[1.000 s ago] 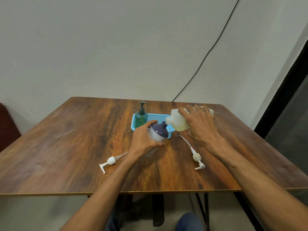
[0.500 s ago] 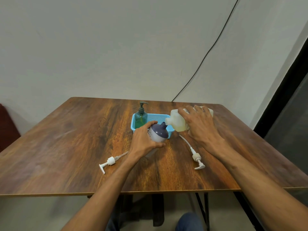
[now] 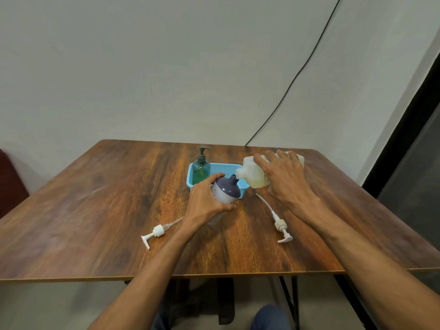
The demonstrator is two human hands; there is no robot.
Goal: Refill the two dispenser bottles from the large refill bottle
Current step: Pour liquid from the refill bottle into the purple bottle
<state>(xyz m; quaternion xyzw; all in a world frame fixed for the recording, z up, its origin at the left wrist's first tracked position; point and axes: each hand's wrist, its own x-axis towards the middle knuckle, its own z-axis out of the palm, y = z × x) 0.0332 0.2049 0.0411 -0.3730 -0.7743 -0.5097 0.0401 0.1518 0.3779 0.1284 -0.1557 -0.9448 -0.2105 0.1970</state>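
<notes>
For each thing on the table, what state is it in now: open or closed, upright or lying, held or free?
Refill bottle: tipped sideways, spout at the purple bottle's neck, held by right hand.
Purple bottle: pump off, tilted, held by left hand.
Green bottle: upright in basket, pump on.
Left pump: lying loose on table.
Right pump: lying loose on table.

Three bottles (image 3: 201, 171) (image 3: 226, 192) (image 3: 253, 175), two loose pumps (image 3: 157, 231) (image 3: 280, 225), one basket (image 3: 190, 179)
</notes>
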